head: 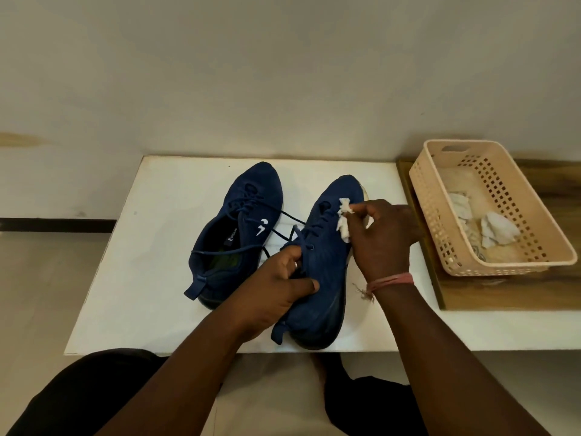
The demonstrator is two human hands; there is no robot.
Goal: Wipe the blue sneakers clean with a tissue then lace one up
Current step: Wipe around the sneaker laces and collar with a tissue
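Partly hidden, left hand [283, 284] grips the sneaker [323, 272]; right fingers [361, 212] pinch tissue [343, 221].

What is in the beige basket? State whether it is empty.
Not empty. The beige basket on the wooden board holds crumpled white tissues on its floor; how many cannot be told.

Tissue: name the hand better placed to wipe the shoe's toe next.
Right. The right hand already pinches the tissue against the shoe, just behind the toe; the left hand grips the shoe's collar.
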